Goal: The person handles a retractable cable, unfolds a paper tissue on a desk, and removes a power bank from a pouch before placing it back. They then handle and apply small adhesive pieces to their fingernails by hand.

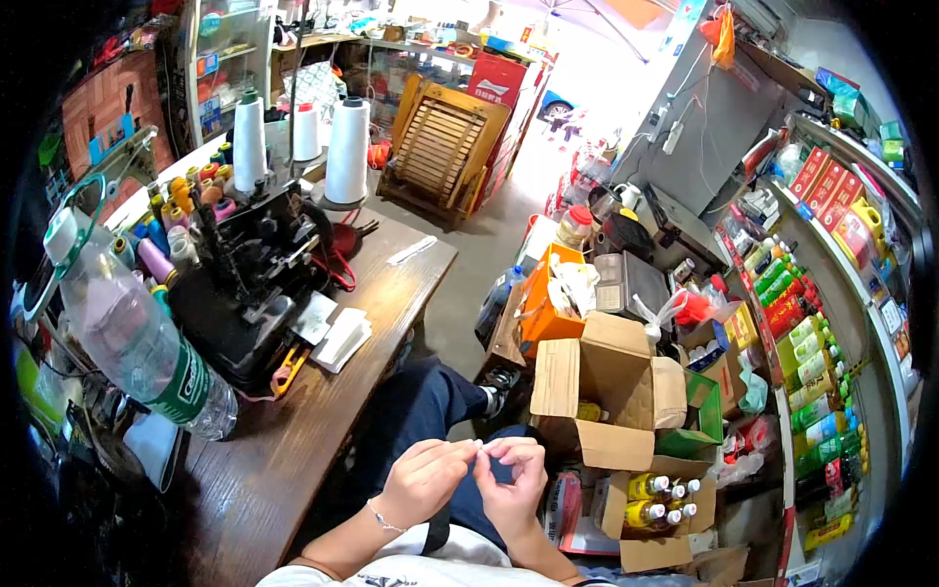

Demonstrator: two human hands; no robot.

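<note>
"Brown wood on that worktop (pixel 264 489). Any lettering you can read from your end?"

"Little. On the big clear bottle (pixel 147 352) I get a green label with white lettering that starts with a capital C; the rest curves away. The red carton (pixel 491 80) at the back carries white characters, too small for me to be sure of."

"And the hands?"

"I see the left hand (pixel 425 479) with fingertips and thumb drawn together, and the right hand (pixel 512 479) curled up to meet it. A tiny pale speck (pixel 478 444) shows where the tips meet, pinched by the left. I can't tell whether the right grips it too, or what it is. It's over the lap, off the worktop's edge."

"Count for me."

"Three white thread cones (pixel 347 157), topped green, red and black. Six white-capped bottles (pixel 660 499) of yellow liquid in one carton. Three red boxes (pixel 827 191) side by side on the right-hand shelf. One wooden slatted folding chair (pixel 445 142)."

"What's on the wood?"

"A black sewing machine (pixel 259 274), a yellow-handled cutter (pixel 288 372) and a stack of white pieces (pixel 342 339). Beyond the worktop I have grey floor (pixel 460 249), a crowded, narrow room, bottle-lined shelves along the right, and bright daylight through the opening at the far end."
</note>
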